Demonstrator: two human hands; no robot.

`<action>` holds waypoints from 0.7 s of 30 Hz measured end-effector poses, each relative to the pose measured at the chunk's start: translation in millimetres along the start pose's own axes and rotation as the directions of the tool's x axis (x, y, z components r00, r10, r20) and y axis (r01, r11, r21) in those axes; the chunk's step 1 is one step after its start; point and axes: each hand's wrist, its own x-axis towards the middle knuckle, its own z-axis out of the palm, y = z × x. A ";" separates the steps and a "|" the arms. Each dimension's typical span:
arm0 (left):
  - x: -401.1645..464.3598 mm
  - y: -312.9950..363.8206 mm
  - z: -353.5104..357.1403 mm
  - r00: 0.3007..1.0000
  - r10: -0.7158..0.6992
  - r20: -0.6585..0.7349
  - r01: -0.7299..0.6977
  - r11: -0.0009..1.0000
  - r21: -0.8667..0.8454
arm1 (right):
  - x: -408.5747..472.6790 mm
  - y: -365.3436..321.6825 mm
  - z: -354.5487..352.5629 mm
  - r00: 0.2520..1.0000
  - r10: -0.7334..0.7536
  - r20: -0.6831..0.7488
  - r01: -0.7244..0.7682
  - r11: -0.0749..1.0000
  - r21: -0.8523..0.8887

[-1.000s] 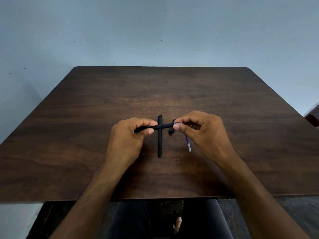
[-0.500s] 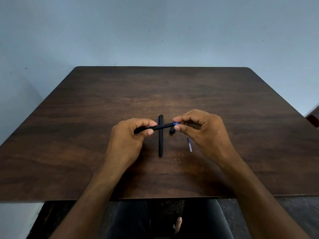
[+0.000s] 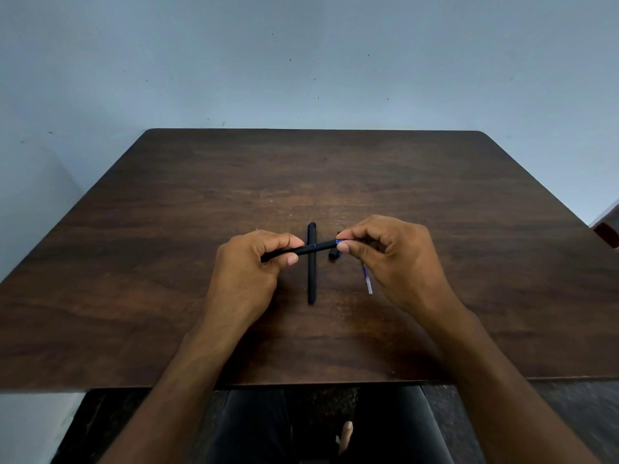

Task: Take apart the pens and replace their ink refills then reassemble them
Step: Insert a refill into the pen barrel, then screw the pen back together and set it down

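My left hand (image 3: 249,266) grips the rear of a black pen barrel (image 3: 310,248) held level above the table. My right hand (image 3: 392,259) pinches the barrel's right end, where a blue ring and the tip piece (image 3: 341,244) show between thumb and forefinger. Under the barrel a second black pen (image 3: 312,276) lies on the table, pointing away from me. A short black cap (image 3: 334,252) lies just right of it. A thin blue and clear ink refill (image 3: 367,282) lies beside my right hand, partly hidden by it.
The dark wooden table (image 3: 167,262) stands against a pale blue wall. Its near edge runs just above my lap. A reddish object (image 3: 608,234) pokes in at the right border.
My right hand has slid slightly left along the barrel's end, and the blue part between its fingers shows less. The refill, cap and second pen have stayed put.
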 end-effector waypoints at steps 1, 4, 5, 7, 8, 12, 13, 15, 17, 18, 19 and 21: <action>-0.3 0.5 0.2 1.000 0.003 -0.004 -0.003 1.000 0.000 | -0.2 0.2 0.2 1.000 -0.003 -0.005 0.003 1.000 -0.005; -0.9 1.6 -0.1 1.000 0.007 -0.015 -0.008 1.000 -0.005 | -1.1 -1.0 1.3 0.999 -0.024 -0.041 0.023 1.000 -0.010; -0.8 1.5 -0.5 1.000 0.005 -0.016 -0.005 1.000 -0.005 | -1.7 -1.5 1.7 0.998 -0.025 -0.055 0.025 1.000 0.002; -0.3 0.4 -1.8 1.000 0.003 -0.014 -0.003 1.000 -0.001 | -2.6 -1.9 1.6 0.998 0.007 -0.058 -0.005 0.999 0.036; 0.3 -0.7 -2.5 1.000 -0.003 -0.015 0.003 1.000 -0.003 | -2.2 -1.0 1.3 0.998 0.038 -0.050 -0.036 0.998 0.050; 0.8 -8.2 -7.1 0.997 -0.062 -0.039 0.062 0.998 0.001 | 9.3 6.9 2.2 0.980 0.196 -0.044 -0.197 0.980 -0.027; 0.6 -9.9 -7.5 0.996 -0.078 -0.042 0.078 0.997 -0.007 | 13.9 9.0 3.3 0.978 0.210 0.009 -0.208 0.974 -0.092; 0.0 -11.9 -7.8 0.994 -0.093 -0.052 0.093 0.996 -0.018 | 21.8 13.2 7.5 0.966 0.190 0.177 -0.145 0.960 -0.241; -0.3 -11.9 -8.0 0.995 -0.082 -0.065 0.082 0.997 0.000 | 26.5 17.0 11.7 0.934 0.172 0.313 -0.053 0.933 -0.356; -0.3 -11.9 -8.9 0.994 -0.080 -0.071 0.081 0.997 0.007 | 28.1 18.8 13.2 0.921 0.172 0.350 -0.023 0.920 -0.392; -0.5 -11.8 -10.2 0.994 -0.082 -0.076 0.083 0.996 0.011 | 29.2 20.4 14.2 0.912 0.172 0.373 -0.002 0.910 -0.414; -1.1 -12.8 -13.1 0.993 -0.082 -0.080 0.084 0.996 0.013 | 31.1 22.1 15.5 0.899 0.176 0.400 0.017 0.900 -0.435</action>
